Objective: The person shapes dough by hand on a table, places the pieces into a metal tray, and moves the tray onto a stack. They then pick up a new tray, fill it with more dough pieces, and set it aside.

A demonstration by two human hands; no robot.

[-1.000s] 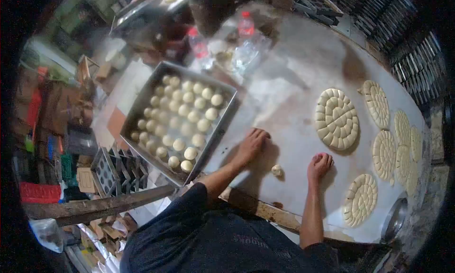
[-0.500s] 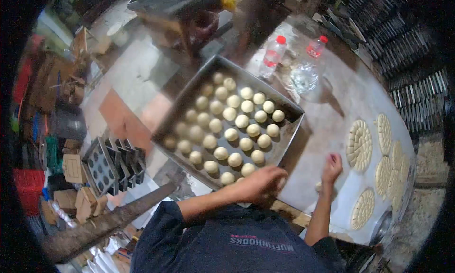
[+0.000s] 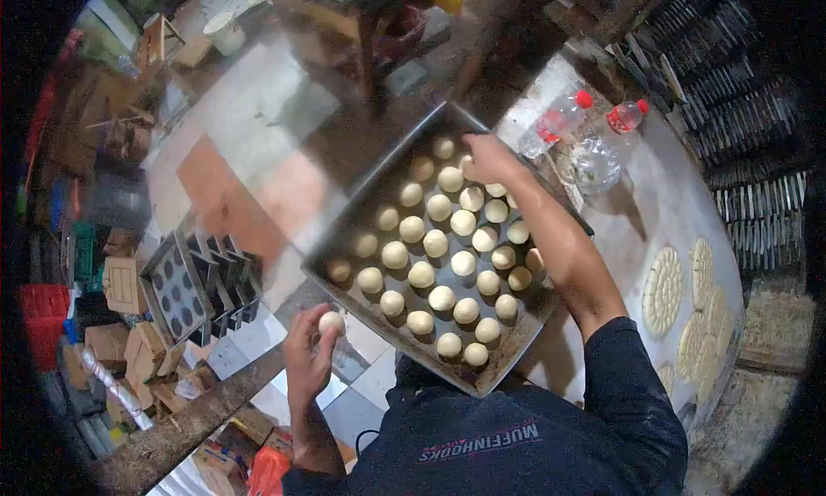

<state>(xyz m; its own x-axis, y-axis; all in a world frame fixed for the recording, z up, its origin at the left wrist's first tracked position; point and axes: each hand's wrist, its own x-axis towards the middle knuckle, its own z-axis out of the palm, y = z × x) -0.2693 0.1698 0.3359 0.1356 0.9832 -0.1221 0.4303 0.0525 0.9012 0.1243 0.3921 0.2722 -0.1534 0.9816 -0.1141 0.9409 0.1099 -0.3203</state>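
Observation:
A large dark metal tray [image 3: 527,341] with rows of round, pale dough balls [image 3: 463,263] lies in front of me, turned cornerwise. My left hand [image 3: 310,348] is outside the tray's left side, its thumb and fingers closed around one dough ball [image 3: 331,324]. Across the tray stretches my right arm. My right hand [image 3: 490,162] is at the far corner, fingers bent down on a dough ball [image 3: 465,164] that they partly cover. My right forearm hides some balls along the right side.
On the white table [image 3: 602,324] at right lie several flat, scored dough rounds [image 3: 662,291]. Two red-capped plastic bottles [image 3: 564,122] stand or lie beyond the tray, beside crumpled clear plastic [image 3: 595,165]. Stacked muffin tins [image 3: 176,291] and cardboard boxes [image 3: 126,285] are at left, near a wooden beam [image 3: 172,431].
My left hand has swung left from the tray's near edge and now holds a dough ball. My right hand has moved from the table to the tray's far corner. The view has shifted.

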